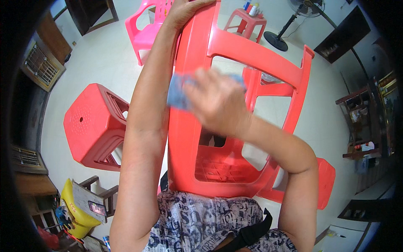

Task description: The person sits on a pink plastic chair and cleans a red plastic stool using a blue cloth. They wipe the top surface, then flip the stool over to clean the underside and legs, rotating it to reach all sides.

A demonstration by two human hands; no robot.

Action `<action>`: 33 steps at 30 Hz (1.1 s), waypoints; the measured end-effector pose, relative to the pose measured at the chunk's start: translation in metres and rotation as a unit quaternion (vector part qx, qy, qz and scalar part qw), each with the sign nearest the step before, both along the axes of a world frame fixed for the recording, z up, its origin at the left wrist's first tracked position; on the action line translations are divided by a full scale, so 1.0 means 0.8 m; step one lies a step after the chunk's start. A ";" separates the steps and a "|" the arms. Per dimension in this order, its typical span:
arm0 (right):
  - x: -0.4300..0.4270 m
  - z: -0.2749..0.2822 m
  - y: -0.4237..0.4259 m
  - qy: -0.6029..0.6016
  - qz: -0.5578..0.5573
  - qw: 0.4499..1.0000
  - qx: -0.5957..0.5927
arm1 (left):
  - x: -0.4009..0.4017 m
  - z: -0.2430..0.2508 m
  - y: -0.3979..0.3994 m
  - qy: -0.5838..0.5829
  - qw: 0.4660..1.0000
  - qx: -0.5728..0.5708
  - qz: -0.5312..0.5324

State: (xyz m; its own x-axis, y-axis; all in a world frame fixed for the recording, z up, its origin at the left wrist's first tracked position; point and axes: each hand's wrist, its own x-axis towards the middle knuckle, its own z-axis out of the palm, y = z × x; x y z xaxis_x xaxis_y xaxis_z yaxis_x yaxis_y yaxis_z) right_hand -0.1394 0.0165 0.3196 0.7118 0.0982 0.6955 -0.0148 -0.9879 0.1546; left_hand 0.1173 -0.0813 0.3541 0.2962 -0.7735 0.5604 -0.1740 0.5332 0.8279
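A red plastic stool (pixel 185 151) lies on its side across my lap, its legs and crossbars facing away and to the right. My left hand (pixel 192 8) grips the far end of its long edge at the top of the view. My right hand (pixel 214 97), blurred by motion, presses a blue cloth (pixel 179 93) against the stool's flat side near the middle. Part of the cloth shows on either side of that hand.
Another red plastic stool (pixel 91 126) lies at the left. A pink plastic chair (pixel 146 36), a small stool with bottles (pixel 247 19) and a standing fan (pixel 277 39) are beyond. A red stool part (pixel 326 184) shows at right; a wooden stool bearing a phone (pixel 97 208) is lower left.
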 end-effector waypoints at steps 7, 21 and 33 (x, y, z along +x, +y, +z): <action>0.014 0.006 -0.001 -0.056 -0.035 0.997 -0.042 | 0.005 -0.002 0.003 0.031 0.999 -0.009 -0.018; -0.013 0.067 -0.076 -0.141 -0.116 0.982 -0.042 | -0.011 0.019 0.014 -0.068 0.996 -0.028 0.052; -0.146 0.011 -0.123 -0.040 -0.302 0.951 -0.055 | -0.032 0.018 0.027 0.014 0.999 0.014 0.045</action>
